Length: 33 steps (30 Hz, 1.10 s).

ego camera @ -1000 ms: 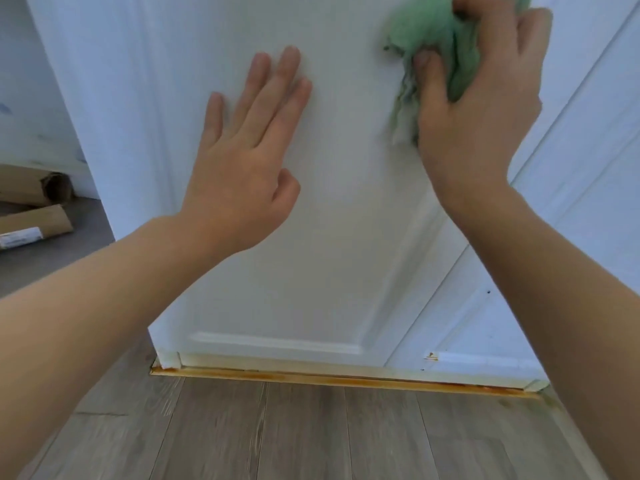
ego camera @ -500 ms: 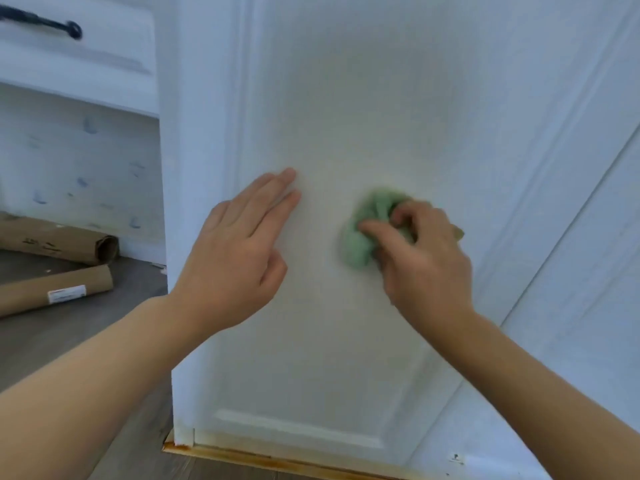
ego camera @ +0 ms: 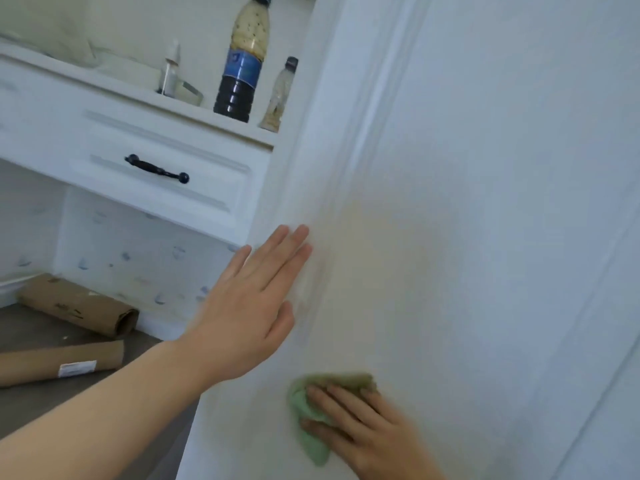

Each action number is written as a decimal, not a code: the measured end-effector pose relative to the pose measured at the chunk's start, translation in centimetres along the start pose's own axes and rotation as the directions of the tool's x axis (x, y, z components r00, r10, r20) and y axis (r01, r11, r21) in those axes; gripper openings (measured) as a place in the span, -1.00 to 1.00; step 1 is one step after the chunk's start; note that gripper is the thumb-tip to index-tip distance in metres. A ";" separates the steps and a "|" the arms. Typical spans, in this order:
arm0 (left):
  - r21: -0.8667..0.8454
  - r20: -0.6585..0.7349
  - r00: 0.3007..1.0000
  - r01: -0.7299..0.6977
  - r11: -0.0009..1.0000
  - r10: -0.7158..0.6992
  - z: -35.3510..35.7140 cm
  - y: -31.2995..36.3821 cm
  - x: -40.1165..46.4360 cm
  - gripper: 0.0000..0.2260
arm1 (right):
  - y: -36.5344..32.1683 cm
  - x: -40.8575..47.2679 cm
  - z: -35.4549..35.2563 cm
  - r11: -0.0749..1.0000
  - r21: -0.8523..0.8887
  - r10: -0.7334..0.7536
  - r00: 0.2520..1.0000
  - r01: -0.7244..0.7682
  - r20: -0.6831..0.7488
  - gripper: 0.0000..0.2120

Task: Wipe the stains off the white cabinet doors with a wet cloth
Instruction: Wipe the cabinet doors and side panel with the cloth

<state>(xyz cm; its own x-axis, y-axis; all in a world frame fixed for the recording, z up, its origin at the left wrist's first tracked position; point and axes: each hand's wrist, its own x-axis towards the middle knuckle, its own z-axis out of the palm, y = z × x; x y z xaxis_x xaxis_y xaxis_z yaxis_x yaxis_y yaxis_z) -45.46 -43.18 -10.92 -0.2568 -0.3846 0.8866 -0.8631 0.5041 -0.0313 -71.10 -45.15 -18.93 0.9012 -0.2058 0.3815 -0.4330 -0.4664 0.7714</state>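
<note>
Green cloth (ego camera: pixel 309 415) sits low on the white cabinet door (ego camera: pixel 485 237), pinned flat under my right hand (ego camera: pixel 372 433), fingers spread over it. My left hand (ego camera: pixel 247 308) rests open-palmed against the door's moulded edge, holding nothing.

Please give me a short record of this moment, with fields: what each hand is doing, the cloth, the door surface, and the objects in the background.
left hand: left hand flat on the white cabinet door, fingers spread, holding nothing
right hand: right hand pressing the cloth on the door, low in view
cloth: green cloth, bunched under the fingers
door surface: faint yellowish stain above the cloth
shelf: large dark bottle, small bottle
drawer: black handle
floor: two cardboard rolls
</note>
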 end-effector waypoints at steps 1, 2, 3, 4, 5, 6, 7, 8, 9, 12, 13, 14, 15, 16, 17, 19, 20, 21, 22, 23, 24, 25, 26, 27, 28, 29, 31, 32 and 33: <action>0.006 -0.022 1.000 -0.006 1.000 0.007 -0.6 -0.2 0.9 -0.44 | 2.2 1.4 -1.2 1.000 -0.013 0.003 0.999 -0.003 -0.052 -0.63; 0.008 -0.039 0.999 -0.013 1.000 0.014 -1.0 -0.3 1.7 -0.45 | 4.3 3.0 -2.8 0.999 -0.021 0.039 0.994 -0.042 -0.104 -0.64; 0.008 -0.059 0.998 -0.015 1.000 0.015 -1.6 -0.4 2.9 -0.45 | 7.2 5.0 -4.6 0.992 -0.038 0.110 0.979 -0.118 -0.174 -0.63; 0.002 -0.085 0.996 -0.008 1.000 0.008 -2.1 -0.5 4.1 -0.45 | 10.4 7.0 -6.3 0.979 -0.054 0.180 0.957 -0.197 -0.226 -0.61; -0.007 -0.116 0.993 -0.001 1.000 0.001 -2.7 -0.6 5.5 -0.45 | 13.7 9.1 -8.1 0.956 -0.077 0.252 0.929 -0.282 -0.271 -0.59; -0.018 -0.135 0.991 0.005 1.000 -0.007 -3.2 -0.7 6.7 -0.46 | 16.6 11.1 -9.7 0.924 -0.087 0.331 0.892 -0.373 -0.308 -0.59; -0.028 -0.151 0.988 0.009 1.000 -0.013 -3.7 -0.8 7.9 -0.46 | 19.1 12.9 -11.2 0.882 -0.074 0.415 0.840 -0.466 -0.349 -0.58; -0.028 -0.171 0.985 0.011 1.000 -0.015 -4.2 -1.1 9.3 -0.46 | 21.0 14.5 -12.3 0.834 -0.044 0.492 0.778 -0.550 -0.391 -0.57; -0.019 -0.191 0.982 0.005 1.000 -0.008 -4.6 -1.3 10.2 -0.46 | 21.7 15.6 -12.6 0.783 -0.001 0.560 0.706 -0.622 -0.433 -0.56; 0.019 -0.228 0.974 0.009 1.000 -0.005 -5.1 -2.1 11.8 -0.46 | 19.0 16.8 -10.6 0.742 0.038 0.594 0.630 -0.670 -0.500 -0.55; 0.027 -0.231 0.973 0.011 1.000 -0.005 -5.1 -2.4 12.0 -0.46 | 17.0 16.4 -9.5 0.782 0.030 0.554 0.672 -0.623 -0.491 -0.54; 0.033 -0.227 0.974 0.014 0.999 -0.006 -5.0 -2.6 11.9 -0.45 | 14.9 15.6 -8.3 0.836 0.012 0.494 0.744 -0.548 -0.450 -0.53; 0.041 -0.221 0.975 0.016 0.999 -0.006 -4.8 -2.7 11.8 -0.45 | 13.0 14.7 -7.4 0.889 -0.018 0.413 0.818 -0.458 -0.400 -0.53; 0.051 -0.210 0.978 0.017 0.999 -0.006 -4.6 -2.8 11.7 -0.45 | 11.6 13.7 -6.8 0.933 -0.057 0.315 0.886 -0.354 -0.341 -0.53; 0.064 -0.194 0.981 0.012 0.998 0.000 -4.6 -2.9 11.5 -0.45 | 11.1 12.8 -6.6 0.962 -0.095 0.219 0.933 -0.254 -0.285 -0.55; 0.091 -0.161 0.986 -0.015 0.996 0.029 -4.7 -2.7 11.8 -0.45 | 13.3 11.7 -7.8 0.981 -0.130 0.114 0.970 -0.144 -0.216 -0.57; 0.104 -0.154 0.987 -0.027 0.994 0.043 -4.9 -2.7 12.1 -0.45 | 15.3 11.7 -8.9 0.977 -0.136 0.131 0.968 -0.163 -0.216 -0.57; 0.108 -0.149 0.987 -0.040 0.993 0.056 -5.3 -2.7 12.7 -0.45 | 17.8 11.9 -10.1 0.961 -0.153 0.188 0.949 -0.231 -0.253 -0.56; 0.105 -0.146 0.987 -0.046 0.993 0.061 -5.7 -2.6 13.4 -0.45 | 20.5 12.2 -11.6 0.929 -0.156 0.277 0.909 -0.336 -0.310 -0.55; 0.101 -0.145 0.988 -0.046 0.994 0.060 -6.1 -2.5 14.2 -0.45 | 23.2 12.6 -13.2 0.877 -0.141 0.386 0.848 -0.460 -0.364 -0.54; 0.102 -0.144 0.987 -0.049 0.994 0.063 -6.4 -2.3 15.0 -0.44 | 25.6 12.9 -14.6 0.804 -0.095 0.507 0.761 -0.587 -0.406 -0.52; 0.105 -0.147 0.987 -0.051 0.993 0.067 -6.7 -2.1 15.8 -0.44 | 27.2 13.2 -15.6 0.721 -0.026 0.617 0.658 -0.693 -0.432 -0.50; 0.106 -0.151 0.986 -0.054 0.993 0.070 -6.8 -1.8 16.3 -0.44 | 27.8 13.6 -15.9 0.646 0.043 0.694 0.563 -0.762 -0.448 -0.49; 0.105 -0.157 0.985 -0.062 0.993 0.078 -6.9 -1.5 16.8 -0.45 | 27.4 13.9 -15.6 0.598 0.087 0.732 0.499 -0.797 -0.464 -0.48; 0.101 -0.158 0.983 -0.074 0.992 0.090 -6.8 -1.2 17.1 -0.45 | 26.1 13.8 -14.8 0.586 0.085 0.734 0.484 -0.806 -0.476 -0.49; 0.099 -0.156 0.982 -0.090 0.991 0.105 -6.7 -1.0 17.3 -0.46 | 24.0 13.4 -13.4 0.617 0.055 0.707 0.523 -0.785 -0.475 -0.49; 0.103 -0.142 0.981 -0.115 0.988 0.129 -6.5 -0.7 17.5 -0.46 | 17.9 11.3 -9.3 0.780 -0.038 0.555 0.718 -0.625 -0.419 -0.52; 0.110 -0.137 0.981 -0.120 0.987 0.134 -6.7 -0.7 17.7 -0.46 | 15.2 9.9 -7.8 0.863 -0.098 0.433 0.826 -0.496 -0.361 -0.54; 0.112 -0.130 0.982 -0.124 0.986 0.138 -6.7 -0.8 17.8 -0.46 | 13.4 8.2 -6.8 0.914 -0.163 0.318 0.907 -0.370 -0.277 -0.55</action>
<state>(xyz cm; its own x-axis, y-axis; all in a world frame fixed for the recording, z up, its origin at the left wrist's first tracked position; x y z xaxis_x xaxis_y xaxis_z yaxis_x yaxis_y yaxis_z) -46.44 -45.24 7.97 -0.3147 -0.2073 0.9263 -0.8679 0.4580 -0.1923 -69.60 -47.25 -2.02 0.6742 -0.0960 0.7323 -0.7329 -0.2098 0.6472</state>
